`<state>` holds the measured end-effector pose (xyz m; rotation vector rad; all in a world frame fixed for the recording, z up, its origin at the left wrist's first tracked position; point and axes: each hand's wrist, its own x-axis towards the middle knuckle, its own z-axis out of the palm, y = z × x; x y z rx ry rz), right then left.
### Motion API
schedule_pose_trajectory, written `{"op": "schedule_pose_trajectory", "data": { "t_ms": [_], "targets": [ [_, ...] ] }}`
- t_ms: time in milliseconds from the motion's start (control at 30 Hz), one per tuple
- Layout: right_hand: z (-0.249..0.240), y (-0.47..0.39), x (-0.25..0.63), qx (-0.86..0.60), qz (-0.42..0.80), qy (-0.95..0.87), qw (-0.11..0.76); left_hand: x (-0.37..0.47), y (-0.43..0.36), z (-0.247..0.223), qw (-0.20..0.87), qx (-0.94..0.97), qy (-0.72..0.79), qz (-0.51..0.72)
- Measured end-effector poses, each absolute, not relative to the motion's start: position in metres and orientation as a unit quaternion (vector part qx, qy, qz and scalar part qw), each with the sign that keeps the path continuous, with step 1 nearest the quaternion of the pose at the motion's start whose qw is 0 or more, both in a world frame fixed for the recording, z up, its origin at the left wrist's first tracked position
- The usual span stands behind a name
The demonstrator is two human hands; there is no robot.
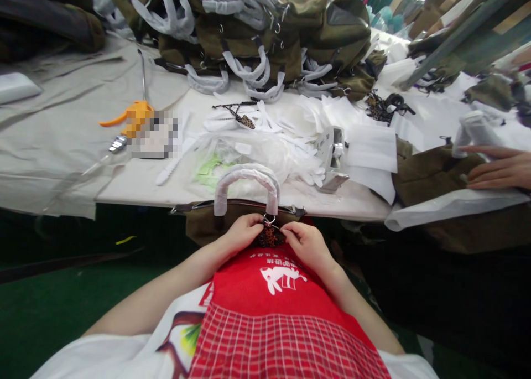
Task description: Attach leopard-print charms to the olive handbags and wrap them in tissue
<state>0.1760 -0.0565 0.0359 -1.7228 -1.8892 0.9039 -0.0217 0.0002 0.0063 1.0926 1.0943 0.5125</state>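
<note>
I see my left hand [243, 232] and right hand [305, 240] with fingers pressed together, pinching a small leopard-print tag [270, 237] at the metal ring [268, 220] of the olive-green handbag [199, 224] by the counter [141, 188] edge.

Frame centre, low: left hand [244, 230] and right hand [305, 242] pinch a leopard-print tag [270, 237] at the ring of an olive bag [207, 224] with wrapped handle [246, 182]. Another person's hand [500, 167] rests at right edge. Olive bags [265, 30] piled on the tabletop [136, 182], upper centre.

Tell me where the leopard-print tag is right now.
In the head view, low and centre, the leopard-print tag sits between the left hand and right hand, just under the wrapped handle of the olive bag.
</note>
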Motion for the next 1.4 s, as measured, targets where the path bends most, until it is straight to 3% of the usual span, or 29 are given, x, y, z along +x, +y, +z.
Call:
{"op": "schedule_pose_trajectory", "data": {
  "t_ms": [367, 767, 1033, 1400],
  "targets": [
    [0.034, -0.050, 0.174, -0.611, 0.329, -0.690, 0.203, -0.026, -0.002, 0.008, 0.721, 0.473, 0.451, 0.230],
    [0.024, -0.045, 0.170, -0.600, 0.354, -0.672, 0.252, -0.027, -0.002, 0.006, 0.760, 0.430, 0.428, 0.232],
    [0.027, -0.047, 0.164, -0.596, 0.266, -0.735, 0.185, -0.028, -0.003, 0.005, 0.756, 0.438, 0.424, 0.238],
    [0.025, -0.044, 0.161, -0.608, 0.327, -0.690, 0.217, -0.029, -0.003, 0.008, 0.756, 0.437, 0.429, 0.231]
  ]
}}
